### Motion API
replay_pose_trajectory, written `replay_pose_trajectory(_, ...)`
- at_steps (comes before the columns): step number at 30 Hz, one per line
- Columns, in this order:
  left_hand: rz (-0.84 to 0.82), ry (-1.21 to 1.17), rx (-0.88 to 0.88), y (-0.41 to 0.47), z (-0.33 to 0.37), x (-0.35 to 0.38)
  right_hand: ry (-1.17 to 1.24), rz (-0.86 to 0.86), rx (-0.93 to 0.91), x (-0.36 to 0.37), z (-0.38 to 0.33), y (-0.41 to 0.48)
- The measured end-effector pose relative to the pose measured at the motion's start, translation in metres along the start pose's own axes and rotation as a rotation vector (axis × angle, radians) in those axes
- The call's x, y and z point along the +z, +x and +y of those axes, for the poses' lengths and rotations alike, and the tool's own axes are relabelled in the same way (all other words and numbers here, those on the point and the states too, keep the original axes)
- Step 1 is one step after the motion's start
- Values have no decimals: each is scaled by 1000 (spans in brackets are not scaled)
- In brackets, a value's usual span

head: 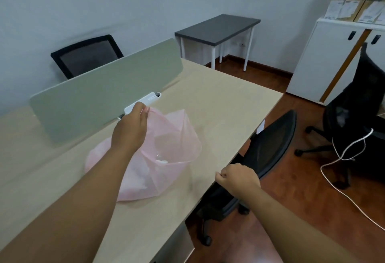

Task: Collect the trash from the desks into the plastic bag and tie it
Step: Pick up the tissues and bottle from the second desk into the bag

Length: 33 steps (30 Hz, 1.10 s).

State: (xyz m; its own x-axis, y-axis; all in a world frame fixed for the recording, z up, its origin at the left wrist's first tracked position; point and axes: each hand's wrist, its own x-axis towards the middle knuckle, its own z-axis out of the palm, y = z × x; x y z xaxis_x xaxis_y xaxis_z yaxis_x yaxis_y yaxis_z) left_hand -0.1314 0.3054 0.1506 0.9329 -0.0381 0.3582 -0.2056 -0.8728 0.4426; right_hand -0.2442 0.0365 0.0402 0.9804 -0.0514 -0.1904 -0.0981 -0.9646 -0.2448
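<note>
Collection step apparently complete: pink plastic bag (158,154) resting on desk (218,104) before divider panel (104,88), rim pinched by left hand (133,125); right hand (237,177) curled, empty, at desk edge; next, gather rim two-handed and knot.

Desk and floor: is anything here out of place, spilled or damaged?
Nothing is spilled or damaged. One oddity: a white cord trails loose over the black chair and across the floor. The left hand holds the pink bag open on the desk.
</note>
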Motion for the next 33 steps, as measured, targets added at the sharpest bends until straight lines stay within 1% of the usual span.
replay_pose_trajectory(3, 27, 17, -2, -2, -4, -10, 65, -120, -21, -9, -11, 14)
replay_pose_trajectory(4, 37, 31, -5, -3, -5, -15, 101, -116, -34, -13, -19, 21)
replay_pose_trajectory(5, 47, 47, -10, -5, -7, -21, 146, -68, -54, -18, -31, 29)
replay_pose_trajectory(8, 88, 89, -36, -13, -16, -44, 293, 238, -147, -34, -78, 53)
replay_pose_trajectory(10, 122, 129, -58, -24, -27, -62, 317, 356, -243, -44, -113, 70)
replay_pose_trajectory(11, 136, 153, -81, -30, -33, -72, 266, 374, -287, -48, -129, 79)
replay_pose_trajectory(14, 176, 211, -175, -55, -56, -102, 95, 344, -380, -48, -169, 102)
replay_pose_trajectory(17, 210, 271, -264, -86, -85, -131, 136, 331, -558, -46, -213, 106)
replay_pose_trajectory(19, 239, 312, -361, -110, -110, -151, 184, 290, -663, -44, -246, 96)
replay_pose_trajectory(22, 280, 381, -520, -146, -146, -175, 260, 123, -776, -35, -290, 69)
replay_pose_trajectory(25, 333, 388, -697, -189, -188, -198, 292, 27, -867, -17, -340, 34)
replay_pose_trajectory(27, 341, 329, -801, -218, -214, -210, 421, -81, -855, -3, -373, 11)
replay_pose_trajectory(30, 364, 228, -922, -267, -252, -224, 614, -254, -733, 16, -424, -19)
replay_pose_trajectory(33, 401, 235, -1067, -317, -295, -231, 712, -332, -633, 36, -470, -44)
